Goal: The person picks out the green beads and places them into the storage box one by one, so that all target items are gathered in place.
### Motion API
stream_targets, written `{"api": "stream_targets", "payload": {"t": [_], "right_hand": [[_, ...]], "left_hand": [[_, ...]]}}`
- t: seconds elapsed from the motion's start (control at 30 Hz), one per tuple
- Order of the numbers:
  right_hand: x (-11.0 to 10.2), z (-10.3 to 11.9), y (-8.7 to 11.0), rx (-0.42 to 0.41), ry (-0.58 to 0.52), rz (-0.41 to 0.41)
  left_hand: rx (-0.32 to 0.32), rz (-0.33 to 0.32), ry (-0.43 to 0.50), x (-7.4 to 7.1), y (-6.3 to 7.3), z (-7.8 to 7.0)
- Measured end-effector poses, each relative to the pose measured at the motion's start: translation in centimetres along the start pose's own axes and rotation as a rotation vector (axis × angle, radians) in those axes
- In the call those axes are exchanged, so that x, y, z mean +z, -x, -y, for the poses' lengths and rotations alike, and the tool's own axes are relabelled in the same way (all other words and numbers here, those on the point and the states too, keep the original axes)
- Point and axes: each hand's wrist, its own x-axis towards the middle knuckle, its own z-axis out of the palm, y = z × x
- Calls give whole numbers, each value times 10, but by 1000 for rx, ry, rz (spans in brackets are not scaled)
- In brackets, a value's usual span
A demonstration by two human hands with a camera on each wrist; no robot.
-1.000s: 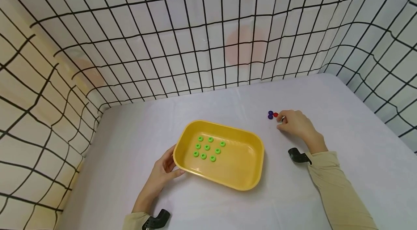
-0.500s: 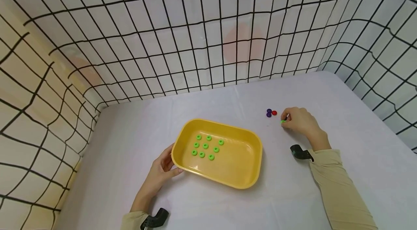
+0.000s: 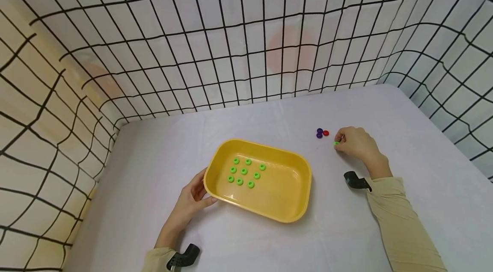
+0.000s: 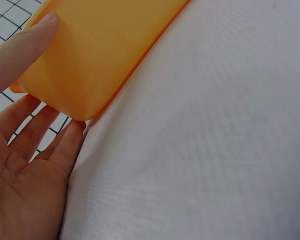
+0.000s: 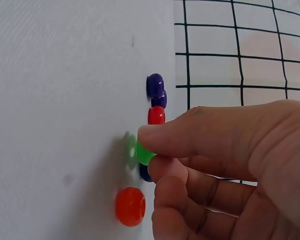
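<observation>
At the left end of a yellow tray point(image 3: 277, 190), my left hand point(image 3: 189, 198) grips the corner, thumb against one wall and fingers round the other side. Several green beads point(image 3: 244, 171) lie in rows inside the tray's left half. My right hand point(image 3: 358, 143) pinches a green bead point(image 5: 145, 152) between thumb and index finger, close over the table. Just left of it in the head view, two purple beads point(image 3: 319, 135) and a red bead point(image 3: 325, 133) sit together. The right wrist view also shows an orange-red bead point(image 5: 130, 206) and a dark blue bead point(image 5: 144, 172), partly hidden by the fingers.
A white cloth point(image 3: 277, 246) covers the table. Black wire mesh point(image 3: 246, 45) stands along the back and both sides, with pale sheeting behind it. Each wrist carries a black camera mount point(image 3: 356, 180).
My right hand has drawn slightly right, away from the red bead, and now pinches a green bead. The left hand and the tray keep their places.
</observation>
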Motion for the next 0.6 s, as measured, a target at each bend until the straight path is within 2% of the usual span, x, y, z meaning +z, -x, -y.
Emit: {"api": "stream_targets", "payload": {"t": [0.27, 0.43, 0.6], "right_hand": [[-8, 16, -2, -21, -2, -1], [-14, 30, 6, -50, -14, -12], [-21, 57, 11, -130, -4, -46]], "left_hand": [[25, 9, 18, -3, -1, -2], [29, 34, 30, -4, -2, -1], [44, 49, 43, -6, -2, -1]]}}
